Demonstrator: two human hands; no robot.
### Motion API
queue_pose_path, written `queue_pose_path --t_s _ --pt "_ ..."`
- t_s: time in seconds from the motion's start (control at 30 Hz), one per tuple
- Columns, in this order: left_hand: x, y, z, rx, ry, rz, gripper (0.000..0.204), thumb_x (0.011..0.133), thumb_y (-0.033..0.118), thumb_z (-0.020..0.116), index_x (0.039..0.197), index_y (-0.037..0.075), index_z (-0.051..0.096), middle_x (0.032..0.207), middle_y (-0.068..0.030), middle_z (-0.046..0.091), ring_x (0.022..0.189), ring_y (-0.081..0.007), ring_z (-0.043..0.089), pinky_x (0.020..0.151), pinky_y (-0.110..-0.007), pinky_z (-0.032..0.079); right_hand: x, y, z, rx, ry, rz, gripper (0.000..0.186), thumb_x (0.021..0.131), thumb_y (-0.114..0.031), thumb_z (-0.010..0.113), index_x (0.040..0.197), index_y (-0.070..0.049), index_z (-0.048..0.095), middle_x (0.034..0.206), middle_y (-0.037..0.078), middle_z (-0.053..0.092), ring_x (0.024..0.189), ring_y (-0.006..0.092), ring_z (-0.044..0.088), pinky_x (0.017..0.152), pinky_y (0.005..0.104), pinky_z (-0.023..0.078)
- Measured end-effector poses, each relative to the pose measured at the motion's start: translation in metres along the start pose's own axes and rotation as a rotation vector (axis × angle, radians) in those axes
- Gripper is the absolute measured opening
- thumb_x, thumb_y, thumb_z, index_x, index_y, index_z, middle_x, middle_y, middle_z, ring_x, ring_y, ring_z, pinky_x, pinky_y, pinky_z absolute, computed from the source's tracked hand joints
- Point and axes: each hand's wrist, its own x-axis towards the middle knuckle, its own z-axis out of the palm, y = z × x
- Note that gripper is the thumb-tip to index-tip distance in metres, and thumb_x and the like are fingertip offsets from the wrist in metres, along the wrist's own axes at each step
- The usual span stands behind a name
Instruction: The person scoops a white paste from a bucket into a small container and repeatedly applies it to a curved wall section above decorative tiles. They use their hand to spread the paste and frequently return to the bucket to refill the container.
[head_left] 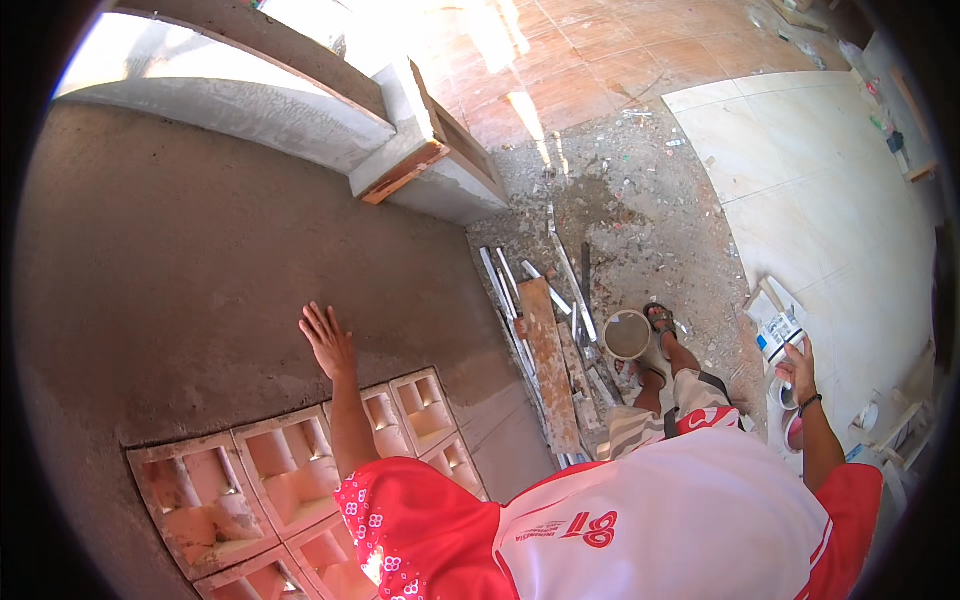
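My left hand (328,342) is spread flat against or just off the damp grey-brown plastered wall (200,260); whether it touches cannot be told. Below it, a panel of pinkish hollow vent blocks (285,460) is set into that wall. Out to the right, my right hand (799,372) grips a boxy white container (779,335) with a blue patch and dark print on its side. A pale flap or open end of it points away from me. My fingers wrap its near edge, and its inside is hard to make out.
A round bucket (628,335) stands by my sandalled feet. Metal strips and a stained wooden board (549,360) lie along the wall's base. Grey rubble ground (640,220) borders cream tiles (800,200) at right. A ledge with a jutting corner (425,165) sticks out ahead.
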Motion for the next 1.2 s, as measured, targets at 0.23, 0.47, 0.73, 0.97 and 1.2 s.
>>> queue_pose_path --t_s 0.23,0.47,0.73,0.97,1.2 --pt "-0.052 0.146 0.001 -0.72 -0.853 0.787 0.067 0.093 0.06 0.041 0.143 0.017 0.046 0.157 -0.0116 0.027 0.148 -0.0308 0.014 0.117 -0.057 0.002 -0.007 -0.003 0.014 0.011 -0.088 0.065 0.083 0.086 -0.035 0.066 0.152 -0.02 0.019 0.125 0.008 0.053 0.079 0.0228 0.062 0.067 0.0323 0.054" --pt "-0.061 0.134 -0.104 -1.059 -0.147 0.535 0.074 0.09 0.046 0.058 0.151 0.017 0.028 0.157 -0.0152 0.023 0.147 -0.0342 0.014 0.119 -0.053 0.008 0.032 -0.074 0.107 -0.018 -0.304 -0.058 0.087 0.085 -0.034 0.067 0.153 -0.015 0.014 0.119 0.01 0.057 0.082 0.0212 0.063 0.071 0.0335 0.054" --pt "-0.009 -0.103 -0.059 -0.35 0.121 -0.317 0.071 0.093 0.047 0.054 0.152 0.017 0.027 0.16 -0.0175 0.013 0.148 -0.0361 0.008 0.118 -0.055 0.007 0.032 -0.15 0.167 -0.057 -0.575 -0.244 0.088 0.085 -0.037 0.066 0.152 -0.012 0.015 0.12 0.009 0.058 0.099 0.0213 0.063 0.081 0.0352 0.052" --pt "0.008 -0.016 -0.017 -0.105 -0.029 -0.023 0.077 0.095 0.06 0.039 0.154 0.015 0.02 0.161 -0.017 0.004 0.147 -0.0397 0.002 0.117 -0.057 0.005 0.018 -0.109 0.132 -0.082 -0.492 -0.118 0.088 0.083 -0.04 0.067 0.151 -0.017 0.017 0.117 0.007 0.06 0.096 0.0206 0.065 0.076 0.0339 0.054" --pt "-0.109 0.307 -0.058 -1.214 -0.893 0.842 0.074 0.091 0.06 0.047 0.148 0.013 0.037 0.155 -0.0123 0.03 0.145 -0.029 0.024 0.118 -0.056 0.005 0.004 -0.101 0.118 -0.08 -0.425 -0.034 0.089 0.08 -0.037 0.067 0.152 -0.016 0.017 0.118 0.01 0.059 0.093 0.0218 0.065 0.077 0.0352 0.054"
